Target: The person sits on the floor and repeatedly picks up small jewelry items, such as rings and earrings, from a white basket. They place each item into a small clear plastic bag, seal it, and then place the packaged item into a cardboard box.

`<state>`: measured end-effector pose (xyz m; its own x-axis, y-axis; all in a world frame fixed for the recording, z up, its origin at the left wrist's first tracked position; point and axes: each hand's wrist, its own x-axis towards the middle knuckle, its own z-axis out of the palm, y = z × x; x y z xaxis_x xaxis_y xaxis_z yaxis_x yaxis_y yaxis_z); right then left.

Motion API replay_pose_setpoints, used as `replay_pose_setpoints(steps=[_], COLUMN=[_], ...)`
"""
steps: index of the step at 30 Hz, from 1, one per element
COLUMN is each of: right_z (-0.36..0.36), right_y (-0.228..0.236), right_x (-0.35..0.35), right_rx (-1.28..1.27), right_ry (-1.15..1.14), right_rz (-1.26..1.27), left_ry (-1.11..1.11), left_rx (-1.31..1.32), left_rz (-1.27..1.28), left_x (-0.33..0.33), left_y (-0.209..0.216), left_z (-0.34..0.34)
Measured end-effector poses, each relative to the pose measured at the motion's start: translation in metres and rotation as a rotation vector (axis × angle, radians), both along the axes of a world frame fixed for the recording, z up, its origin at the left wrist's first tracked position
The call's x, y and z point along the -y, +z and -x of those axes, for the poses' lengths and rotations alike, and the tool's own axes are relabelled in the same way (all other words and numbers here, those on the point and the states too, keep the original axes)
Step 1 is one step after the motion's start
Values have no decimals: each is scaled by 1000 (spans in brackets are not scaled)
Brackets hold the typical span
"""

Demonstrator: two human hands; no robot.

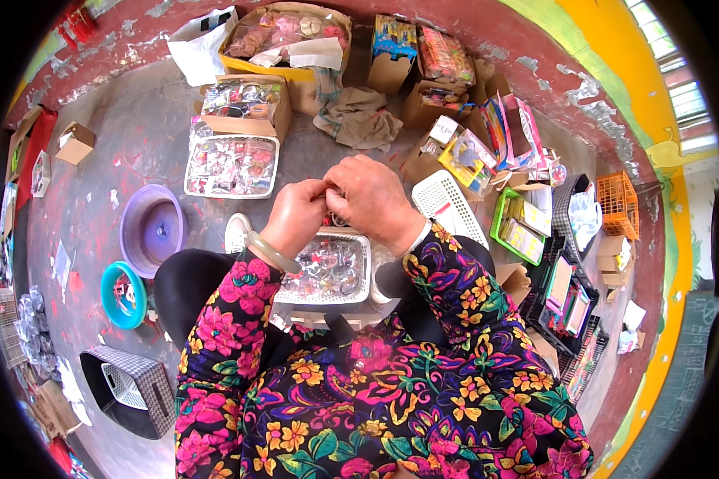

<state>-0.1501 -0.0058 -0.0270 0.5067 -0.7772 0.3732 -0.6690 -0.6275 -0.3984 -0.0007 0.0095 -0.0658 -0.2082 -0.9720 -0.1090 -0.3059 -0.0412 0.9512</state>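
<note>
White basket (367, 267) of shiny packs (327, 267) sits between your legs (185, 287), long side left to right. Your left hand (294, 214) and right hand (373, 198), about equally near, meet by its far rim, fingers pinched; I can't tell on what. Grey floor (299, 156) and red wall (475, 22) lie beyond it.

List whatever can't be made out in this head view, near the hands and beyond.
- Anything pinched between the left hand and right hand: head view, hidden by the fingers.
- Exact kinds of the clear-wrapped items in the white plastic basket below the hands: head view, too small, blurred by shiny wrapping.
- Full extent of the dark green chalkboard: head view, cut off by the fisheye's black rim.
</note>
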Motion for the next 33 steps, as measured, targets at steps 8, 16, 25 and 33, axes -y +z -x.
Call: replay_pose_setpoints(steps=[8,16,25,33], right_z=[2,7,22,29], right_y=[4,1,-2,6], right_x=[4,4,2,-3], right_rx=[-13,-28,32,38], right_ry=[14,9,-3,-61], right_rz=[-50,-42,-32,33], left_ry=[17,9,-52,-48], left_rx=[-38,9,25,-97], left_rz=[-41,-59,66,9], left_x=[0,1,2,3], left_y=[3,4,-8,0], left_z=[3,7,16,28])
